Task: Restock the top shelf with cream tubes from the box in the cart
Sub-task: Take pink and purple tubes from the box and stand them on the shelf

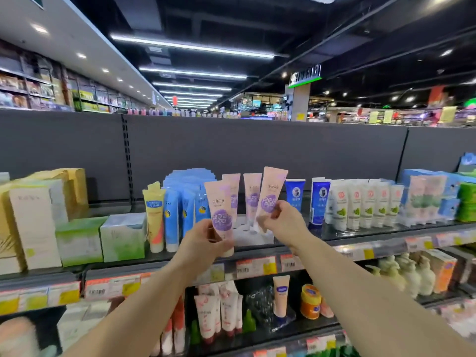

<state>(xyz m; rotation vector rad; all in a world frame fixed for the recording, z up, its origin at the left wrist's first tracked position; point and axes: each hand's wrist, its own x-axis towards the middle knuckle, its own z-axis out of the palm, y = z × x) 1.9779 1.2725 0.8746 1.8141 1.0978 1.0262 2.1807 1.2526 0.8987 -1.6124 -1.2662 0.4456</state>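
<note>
**Inspector:** Start with the fixtures.

**Assistant:** Top shelf [360, 237], dark backed, with price labels [255, 266] along its front edge. On its left stand pale cartons [33, 222] and green-and-white boxes [101, 238]; on its right, a row of white tubes [365, 202].

**Inspector:** Centre section?

**Assistant:** Blue tubes [180, 210] on the left, two dark blue tubes [307, 198] on the right. Between them stand two pink cream tubes [252, 194], upright, cap down.

**Inspector:** The hands?

**Assistant:** Both raised before that gap, apart. The left hand [203, 243] is closed around a pink tube with purple label [220, 215], held upright just ahead of the shelf edge. The right hand [286, 220] pinches a second pink tube [271, 191] near its lower end, tilted slightly right, beside the standing pair.

**Inspector:** Box and cart?

**Assistant:** Not visible in the head view.
</note>
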